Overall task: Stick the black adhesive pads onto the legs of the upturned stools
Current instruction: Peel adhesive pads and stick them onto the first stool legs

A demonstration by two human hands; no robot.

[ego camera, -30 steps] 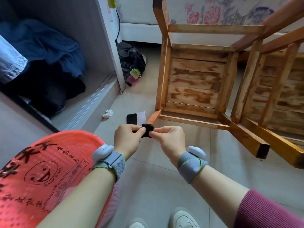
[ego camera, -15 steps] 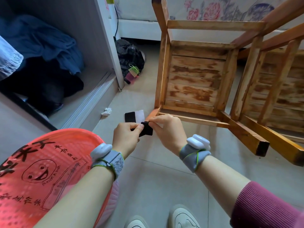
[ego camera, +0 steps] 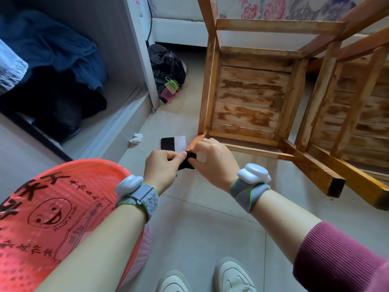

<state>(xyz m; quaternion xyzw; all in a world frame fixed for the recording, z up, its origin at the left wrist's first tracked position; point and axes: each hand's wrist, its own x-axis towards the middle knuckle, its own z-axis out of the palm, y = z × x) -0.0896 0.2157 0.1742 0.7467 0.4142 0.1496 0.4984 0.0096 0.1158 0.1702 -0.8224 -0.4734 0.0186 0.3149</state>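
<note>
My right hand (ego camera: 212,159) has pushed forward since a second ago and now covers the tip of the near leg (ego camera: 196,141), which showed bare orange beyond my fingers before. The black pad (ego camera: 187,162) has come up with it. Grip check: my left hand (ego camera: 162,165) pinches the pad's left edge under the thumb. My right fingers curl onto its other edge, so both hands have it between them, off the floor. A sliver of white shows just right of the pad against my right fingers; I cannot tell what it is. Just past the grip the leg runs up to the upturned stool (ego camera: 248,95), whose slatted underside faces me. Beyond the grip and slightly left, the pad sheet (ego camera: 168,143) lies flat on the tiles, half black, half white, with a crumpled scrap of paper (ego camera: 136,138) further left. Right of the grip another leg end (ego camera: 334,187) points at me, dark across its face, and behind it is the second stool (ego camera: 362,114). Under my left forearm is a red plastic panel (ego camera: 63,207).
</note>
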